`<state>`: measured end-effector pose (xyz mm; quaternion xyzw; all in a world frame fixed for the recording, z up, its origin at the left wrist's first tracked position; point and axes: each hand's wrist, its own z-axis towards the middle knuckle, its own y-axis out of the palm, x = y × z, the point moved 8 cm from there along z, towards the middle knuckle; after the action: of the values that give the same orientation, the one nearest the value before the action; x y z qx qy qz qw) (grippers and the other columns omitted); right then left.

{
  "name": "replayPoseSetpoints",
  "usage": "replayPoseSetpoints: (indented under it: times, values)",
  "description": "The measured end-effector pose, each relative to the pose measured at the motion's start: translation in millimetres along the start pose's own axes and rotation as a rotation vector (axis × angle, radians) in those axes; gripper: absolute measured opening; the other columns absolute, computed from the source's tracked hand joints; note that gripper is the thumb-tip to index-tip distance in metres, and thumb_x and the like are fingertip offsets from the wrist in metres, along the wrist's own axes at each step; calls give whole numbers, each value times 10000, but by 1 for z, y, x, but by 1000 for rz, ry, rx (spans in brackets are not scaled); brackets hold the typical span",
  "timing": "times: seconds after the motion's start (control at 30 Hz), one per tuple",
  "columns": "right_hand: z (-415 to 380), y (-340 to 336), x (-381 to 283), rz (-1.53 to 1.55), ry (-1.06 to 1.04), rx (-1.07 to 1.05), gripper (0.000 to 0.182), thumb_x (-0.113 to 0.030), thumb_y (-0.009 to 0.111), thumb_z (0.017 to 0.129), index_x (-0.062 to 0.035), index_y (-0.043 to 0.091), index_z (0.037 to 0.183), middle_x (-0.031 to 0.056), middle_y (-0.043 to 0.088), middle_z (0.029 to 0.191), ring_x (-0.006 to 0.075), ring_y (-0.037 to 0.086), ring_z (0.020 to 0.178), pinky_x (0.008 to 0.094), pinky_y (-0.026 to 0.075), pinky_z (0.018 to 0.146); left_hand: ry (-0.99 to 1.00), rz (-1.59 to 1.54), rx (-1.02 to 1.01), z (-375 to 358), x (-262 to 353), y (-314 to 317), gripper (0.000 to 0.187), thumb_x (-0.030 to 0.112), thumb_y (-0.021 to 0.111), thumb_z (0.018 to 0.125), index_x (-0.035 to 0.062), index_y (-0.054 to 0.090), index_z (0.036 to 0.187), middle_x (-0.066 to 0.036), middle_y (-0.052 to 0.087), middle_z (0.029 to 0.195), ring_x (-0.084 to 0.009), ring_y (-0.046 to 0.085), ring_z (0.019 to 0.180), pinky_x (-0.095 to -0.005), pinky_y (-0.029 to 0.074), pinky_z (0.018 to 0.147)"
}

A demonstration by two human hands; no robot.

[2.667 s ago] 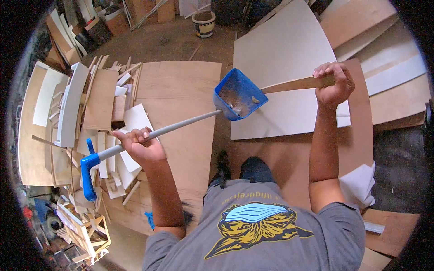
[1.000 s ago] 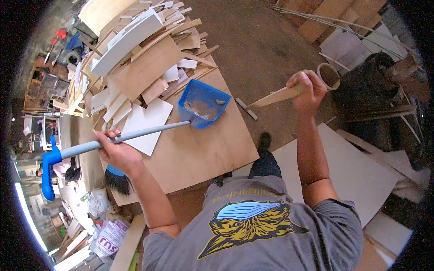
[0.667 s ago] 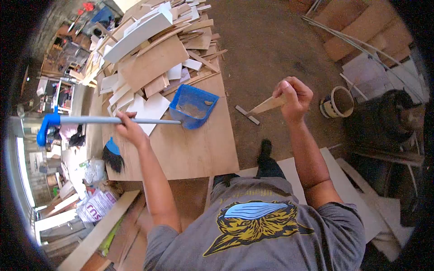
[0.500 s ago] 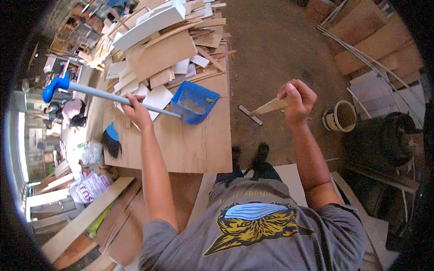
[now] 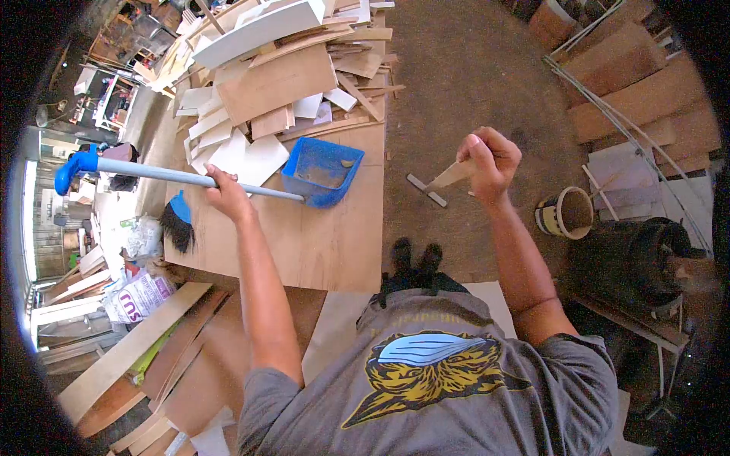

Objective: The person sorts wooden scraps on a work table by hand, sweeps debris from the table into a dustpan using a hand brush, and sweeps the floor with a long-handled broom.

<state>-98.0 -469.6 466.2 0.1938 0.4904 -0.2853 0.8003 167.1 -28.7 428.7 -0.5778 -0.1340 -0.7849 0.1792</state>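
My left hand (image 5: 228, 195) is wrapped round the grey handle (image 5: 160, 173) of a blue dustpan (image 5: 322, 172). The handle has a blue grip at its far left end, and the pan, with some debris in it, is over the plywood top. My right hand (image 5: 493, 161) is closed on a flat, pale wooden piece (image 5: 450, 176) that points down to the left. Near the tip of that piece, a short, narrow strip (image 5: 426, 190) appears over the brown floor; whether they touch is unclear. A black brush head with a blue top (image 5: 179, 220) is left of my left forearm.
Scrap boards (image 5: 277, 83) are heaped on the plywood top (image 5: 304, 251). At the right are a bucket (image 5: 564, 213), a black drum (image 5: 631, 254), long thin rods and stacked boards. A printed white sack (image 5: 139, 297) and planks lie at the lower left.
The view has shifted slightly. The dustpan and its handle appear a little further left, and my right hand appears slightly left and higher. Both hands keep their hold.
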Motion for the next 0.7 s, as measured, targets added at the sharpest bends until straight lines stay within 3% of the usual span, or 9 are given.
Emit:
replayPoseSetpoints:
  times: [0.17, 0.3, 0.4, 0.43, 0.53, 0.57, 0.67, 0.7]
  values:
    - [5, 16, 7, -39, 0, -32, 216, -63, 550, 880, 10, 562, 677, 63, 585, 618, 115, 529, 521, 267, 404, 486, 2, 47, 28, -4, -3, 9, 376, 362, 621, 961, 24, 529, 824, -29, 538, 721, -132, 516, 654, -299, 460, 626]
    - [10, 18, 16, -73, -22, -52, 224, -66, 550, 881, 10, 562, 671, 58, 580, 604, 106, 524, 516, 259, 396, 482, 94, 68, 66, -26, -1, 16, 347, 290, 694, 919, -28, 565, 964, -63, 584, 830, -156, 566, 723, -303, 504, 689]
    - [17, 16, 27, -44, -28, -69, 220, -69, 554, 873, 10, 566, 668, 49, 580, 594, 100, 522, 518, 254, 392, 481, 93, 89, 75, -42, -5, 21, 378, 291, 716, 902, -40, 555, 990, -61, 585, 815, -157, 562, 729, -305, 506, 702]
    - [21, 14, 25, -32, -24, -76, 219, -70, 555, 870, 12, 567, 667, 50, 581, 594, 100, 523, 520, 253, 393, 482, 72, 123, 61, -49, -7, 22, 439, 288, 728, 892, -49, 521, 1082, -89, 571, 937, -174, 555, 829, -323, 497, 770]
    - [31, 5, 36, -11, 21, -110, 210, -77, 566, 852, 13, 567, 662, 47, 579, 593, 95, 522, 524, 257, 392, 486, 96, 177, 138, -70, -13, 19, 539, 293, 745, 878, -46, 467, 1192, -128, 513, 1083, -192, 519, 987, -337, 464, 842]
    - [35, 0, 40, -7, 24, -127, 207, -78, 568, 849, 12, 568, 662, 46, 580, 594, 95, 521, 525, 259, 392, 487, 150, 273, 137, -74, -27, 10, 607, 311, 732, 881, -40, 423, 1267, -154, 467, 1179, -245, 474, 1112, -401, 428, 914]
    - [52, -15, 57, 19, -16, -188, 182, -74, 594, 826, 15, 571, 670, 54, 547, 580, 104, 521, 534, 279, 385, 481, 312, 504, 448, -143, -16, 1, 611, 348, 713, 884, -46, 448, 1269, -175, 487, 1208, -300, 464, 1158, -464, 392, 978]
    - [57, -21, 61, 16, -44, -218, 179, -74, 600, 823, 16, 571, 671, 65, 539, 578, 114, 519, 529, 287, 382, 478, -69, 194, 314, -172, -9, 29, 623, 365, 711, 877, -45, 460, 1274, -183, 484, 1238, -324, 461, 1176, -483, 371, 1005]
